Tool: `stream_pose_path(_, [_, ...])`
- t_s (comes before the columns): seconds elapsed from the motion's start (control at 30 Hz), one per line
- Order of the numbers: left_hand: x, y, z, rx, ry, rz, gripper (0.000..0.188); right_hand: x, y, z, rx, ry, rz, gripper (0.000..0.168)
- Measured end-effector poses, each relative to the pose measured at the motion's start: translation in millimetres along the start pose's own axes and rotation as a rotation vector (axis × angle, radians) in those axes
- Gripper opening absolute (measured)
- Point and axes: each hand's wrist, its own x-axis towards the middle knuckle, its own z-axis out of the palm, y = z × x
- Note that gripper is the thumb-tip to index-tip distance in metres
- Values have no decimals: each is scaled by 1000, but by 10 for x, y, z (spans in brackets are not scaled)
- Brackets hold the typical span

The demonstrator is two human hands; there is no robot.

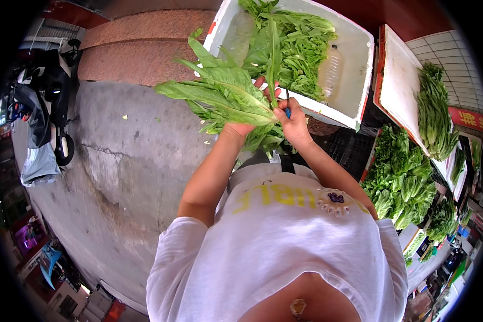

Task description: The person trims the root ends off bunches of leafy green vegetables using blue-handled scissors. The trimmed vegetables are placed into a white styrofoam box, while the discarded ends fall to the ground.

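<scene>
A head of long-leaf lettuce lies across my left hand, its leaf tips spreading to the left. My left fingers curl up behind its stem end. At that end my right hand has a small blue-handled knife in its grip, dark blade upward. Between my hands a single long leaf stands upright; which hand pinches it I cannot tell. Beyond them sits a white foam box holding many loose green leaves and a clear plastic bottle. More leaves show below my wrists.
To the right, a foam lid bears a pile of long greens. Heads of leafy lettuce fill a container nearer me. A black plastic crate stands beside the box. Stone steps and a parked scooter are on the left.
</scene>
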Motion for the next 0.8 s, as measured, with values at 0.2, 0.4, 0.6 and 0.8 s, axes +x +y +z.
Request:
stream_pose_path(0.2, [-31, -115, -263, -159, 24, 181, 31, 70, 41, 75, 462, 141, 376, 13])
stream_pose_path(0.4, [-180, 95, -413, -253, -141, 303, 27, 178, 330, -87, -203, -148, -22, 19])
stream_pose_path(0.6, [-237, 238, -540, -52, -257, 350, 42, 133, 9, -25, -212, -281, -248, 30])
stream_pose_path(0.8, [-105, 112, -726, 6, -239, 346, 33, 145, -238, 133, -284, -275, -435, 18])
